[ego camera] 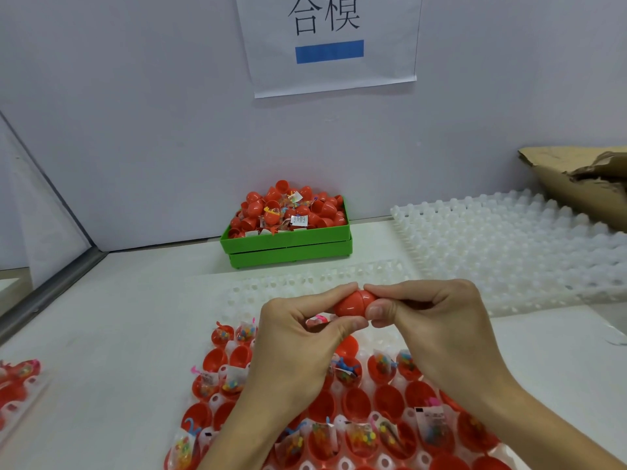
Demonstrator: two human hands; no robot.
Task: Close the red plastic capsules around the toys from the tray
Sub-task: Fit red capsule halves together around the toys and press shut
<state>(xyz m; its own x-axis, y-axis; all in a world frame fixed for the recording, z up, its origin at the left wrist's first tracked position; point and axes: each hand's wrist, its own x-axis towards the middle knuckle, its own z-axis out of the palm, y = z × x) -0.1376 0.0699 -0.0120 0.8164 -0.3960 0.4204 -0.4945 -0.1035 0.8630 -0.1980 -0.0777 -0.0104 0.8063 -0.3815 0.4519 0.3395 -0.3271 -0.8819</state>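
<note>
red plastic capsule (353, 302) is held above the near tray, between both hands, at the middle of the head view. the left hand (298, 337) pinches its left end, forefinger on top and thumb underneath. the right hand (437, 320) pinches its right end the same way, thumb pad facing the camera. both sets of fingers are curled narrow around the shell. a seam line runs round the capsule where its two halves meet; whether they are fully snapped together cannot be told. whatever is inside is hidden.

below the hands lies a white moulded tray (383, 347) on the table (118, 334). its pockets hold open red capsule halves (356, 401); some are bare, others carry small bagged toys (363, 437) with coloured bits. part of the tray is covered by the forearms.

at the back, against the wall, a green bin (288, 247) is heaped with red capsules (288, 208) and a few loose packets. to the right, well apart from the hands, a stack of white trays (509, 239) lies with its bumps upward. torn brown cardboard (576, 184) rests on the far right corner of that stack. a paper sign (329, 42) with two printed characters and a blue bar hangs on the wall. at the left edge, another tray (20, 385) with red halves is partly in view.
</note>
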